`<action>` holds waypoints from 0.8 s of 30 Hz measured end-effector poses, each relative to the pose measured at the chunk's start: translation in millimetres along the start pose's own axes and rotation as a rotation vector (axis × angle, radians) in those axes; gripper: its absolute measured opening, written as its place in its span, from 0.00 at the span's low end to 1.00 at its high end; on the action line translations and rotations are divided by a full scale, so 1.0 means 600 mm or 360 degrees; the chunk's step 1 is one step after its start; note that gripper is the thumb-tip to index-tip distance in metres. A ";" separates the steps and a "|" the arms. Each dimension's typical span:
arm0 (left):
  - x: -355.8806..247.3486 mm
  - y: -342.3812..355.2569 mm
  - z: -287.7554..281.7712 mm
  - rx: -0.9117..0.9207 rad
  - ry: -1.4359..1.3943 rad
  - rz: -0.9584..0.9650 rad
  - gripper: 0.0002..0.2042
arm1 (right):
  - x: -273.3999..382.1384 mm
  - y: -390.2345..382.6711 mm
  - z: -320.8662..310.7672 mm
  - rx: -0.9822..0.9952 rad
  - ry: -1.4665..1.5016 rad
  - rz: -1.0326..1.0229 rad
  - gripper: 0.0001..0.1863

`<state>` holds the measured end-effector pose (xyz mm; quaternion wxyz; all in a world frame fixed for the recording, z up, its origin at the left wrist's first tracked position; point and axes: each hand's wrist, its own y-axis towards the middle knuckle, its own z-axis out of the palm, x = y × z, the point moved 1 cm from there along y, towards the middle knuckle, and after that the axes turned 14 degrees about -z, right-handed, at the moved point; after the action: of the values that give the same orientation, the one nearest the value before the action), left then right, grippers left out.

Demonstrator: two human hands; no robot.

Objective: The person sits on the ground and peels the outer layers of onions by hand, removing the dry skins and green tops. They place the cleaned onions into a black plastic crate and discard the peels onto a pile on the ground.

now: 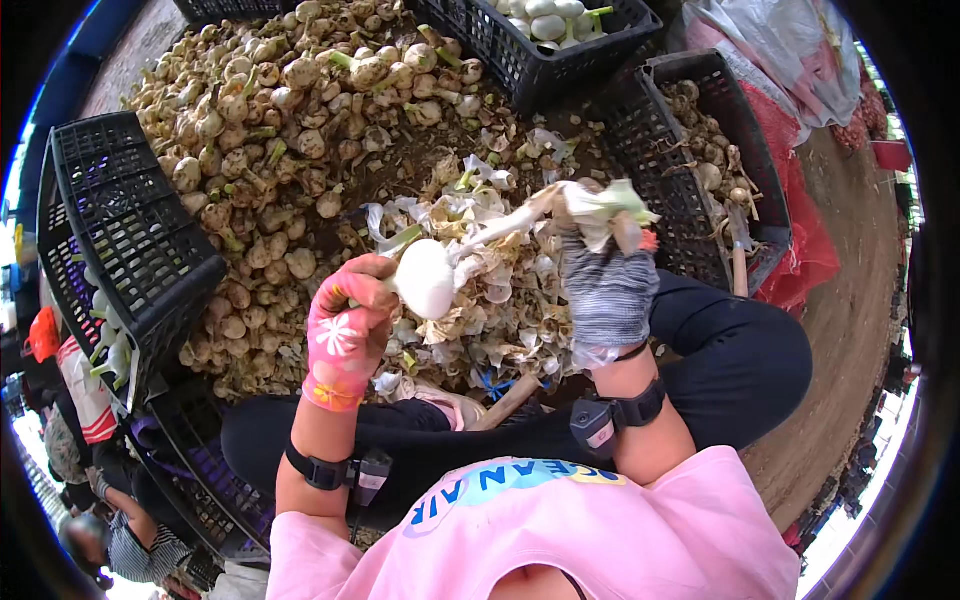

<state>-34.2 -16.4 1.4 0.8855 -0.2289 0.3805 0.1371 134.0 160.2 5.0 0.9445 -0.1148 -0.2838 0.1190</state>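
Observation:
My left hand (348,325), in a pink flowered glove, is closed on a smooth white garlic bulb (426,281) by its stem side. My right hand (612,292) wears a grey striped knit glove and is closed around loose garlic skin (605,210) with pale green in it. A long papery strip (510,222) runs from beside the bulb up to the right hand. Beneath both hands lies a heap of peeled garlic skins (500,335). The fingertips of my right hand are partly hidden by the skin.
Unpeeled garlic (300,130) is piled far left. Black crates stand around: a tilted one (130,200) at left, one with white bulbs (545,75) at the back, one with dirty bulbs (665,170) at right. A wooden handle (508,402) lies by my legs. Another person (130,535) sits lower left.

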 end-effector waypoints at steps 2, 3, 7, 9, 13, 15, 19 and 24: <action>0.004 0.001 0.002 -0.0122 -0.0413 -0.0121 0.09 | 0.006 0.002 -0.009 0.0129 -0.0300 -0.0067 0.16; 0.004 0.002 0.002 -0.0157 -0.0526 -0.0171 0.11 | 0.007 0.000 -0.021 0.0279 -0.0646 -0.0092 0.17; 0.008 0.000 0.003 -0.0201 -0.0709 -0.0220 0.13 | -0.022 -0.005 -0.024 0.1315 -0.1478 -0.0054 0.18; 0.009 -0.002 0.011 -0.0106 -0.0577 -0.0239 0.13 | -0.046 -0.030 -0.022 0.1391 -0.1591 -0.0059 0.21; 0.036 0.007 0.015 -0.0211 -0.0361 -0.0322 0.11 | -0.060 -0.070 -0.001 0.1226 -0.1424 0.0223 0.12; 0.039 0.023 0.024 -0.0379 -0.0330 -0.0339 0.12 | -0.050 -0.073 -0.003 0.1117 -0.1182 0.0432 0.07; -0.004 0.110 0.026 -0.0269 -0.0174 -0.0021 0.12 | -0.036 -0.062 0.006 0.0888 -0.1087 0.0431 0.08; -0.123 0.240 0.188 0.0509 -0.0105 0.0208 0.28 | -0.072 -0.040 -0.051 0.1230 -0.1816 0.0281 0.15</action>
<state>-75.0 159.5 81.1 0.9118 -0.0554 0.3823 0.1394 119.9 120.3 -34.8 0.6076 0.2877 -0.6628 0.3298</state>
